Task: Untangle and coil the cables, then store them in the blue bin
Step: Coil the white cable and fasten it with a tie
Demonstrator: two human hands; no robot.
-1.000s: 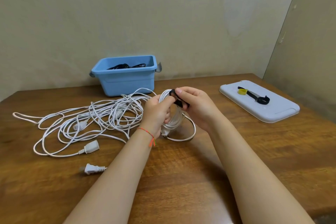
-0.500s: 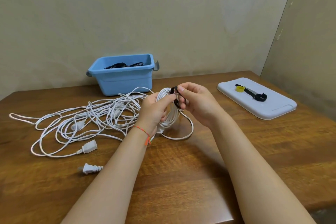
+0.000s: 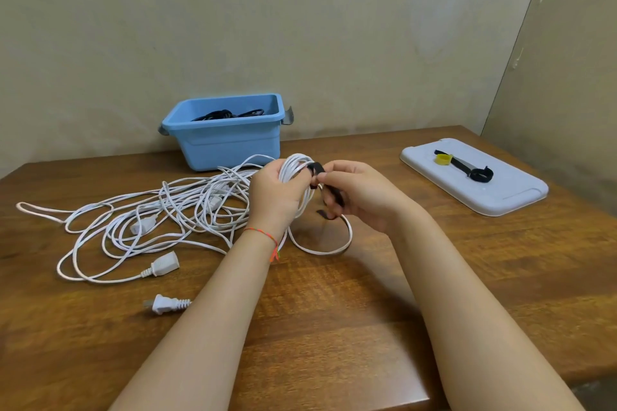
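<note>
Plug (image 3: 166, 304): lying loose on the table (image 3: 334, 327), nearest me.
Change: black strap (image 3: 317, 169) now pulled further down over the coil.
Left hand (image 3: 278, 192): wrapped round the white coil (image 3: 295, 163).
Right hand (image 3: 360, 192): pinching the strap just right of that coil.
Tangle (image 3: 160, 210): left of the coil.
Blue bin (image 3: 228, 133): behind it, black cables (image 3: 227, 114) inside.

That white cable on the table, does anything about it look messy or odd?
Yes. Left of the hands, the white cable lies in a loose tangle on the table, with one plug off by itself. Only the bundle in the left hand is coiled.
</note>
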